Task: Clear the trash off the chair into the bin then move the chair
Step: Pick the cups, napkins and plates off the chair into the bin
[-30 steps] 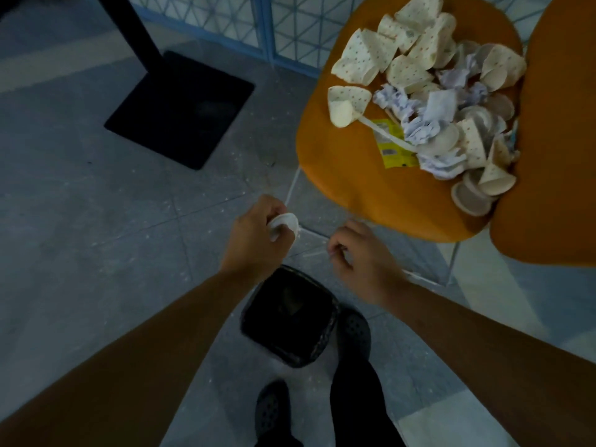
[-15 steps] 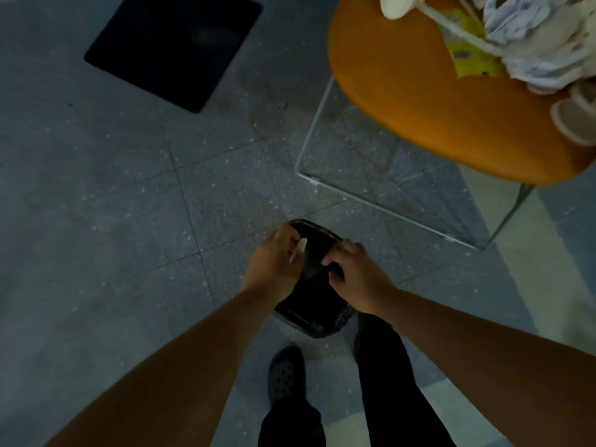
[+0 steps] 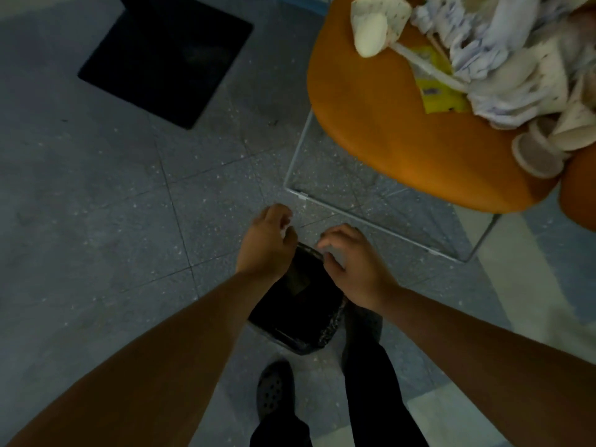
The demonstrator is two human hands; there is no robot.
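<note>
The orange chair (image 3: 380, 130) stands at the upper right on a thin metal frame. On its seat lies a heap of trash (image 3: 503, 66): dotted paper cups, crumpled white paper, a yellow wrapper and a straw. On the floor by my feet stands the small black bin (image 3: 300, 304). Both hands hover over the bin's far rim. My left hand (image 3: 267, 243) is curled, and a bit of a white scrap (image 3: 283, 233) shows between its thumb and fingers. My right hand (image 3: 351, 262) has loosely curled fingers and holds nothing that I can see.
A black square stand base (image 3: 167, 56) lies on the grey tiled floor at the upper left. The chair's wire frame (image 3: 371, 225) runs along the floor just beyond my hands. My dark shoes and trousers (image 3: 371, 398) are directly behind the bin.
Both hands dropped from near the chair's edge to the bin's mouth. The right hand's fingers have loosened. The view tilted down, then back up a little.
</note>
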